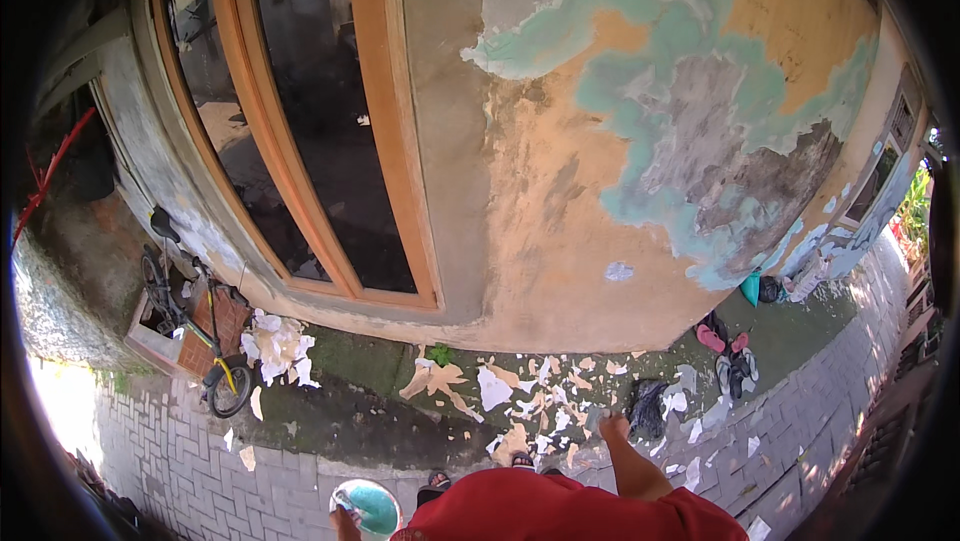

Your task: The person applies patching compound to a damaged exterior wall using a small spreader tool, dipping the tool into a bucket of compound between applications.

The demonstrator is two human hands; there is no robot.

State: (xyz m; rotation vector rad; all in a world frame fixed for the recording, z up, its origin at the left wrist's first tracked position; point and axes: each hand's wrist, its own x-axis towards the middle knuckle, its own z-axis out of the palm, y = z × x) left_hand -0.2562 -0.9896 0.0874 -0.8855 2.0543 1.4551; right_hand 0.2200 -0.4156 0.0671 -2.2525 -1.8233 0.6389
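At the lower left, a white round bucket (394,527) with a teal inside or contents stands beside my body. My left hand (345,523) is closed at its left rim; the fingers show only in part. My right arm reaches forward over the paint-littered ground. Closed in my right hand (615,428) is a small flat grey tool (596,417), too small to make out fully. Peeled paint flakes (494,388) in white and tan lie scattered ahead of my feet. Just right of this hand, a crumpled black plastic bag (648,409) rests among them.
The wall (560,241) ahead has patchy peeling paint. Orange-framed windows (330,141) stand at left, above a bicycle (215,351) and a heap of paint scraps (278,346). Shoes (738,373) lie at right. Grey paving (230,486) runs along the wall.
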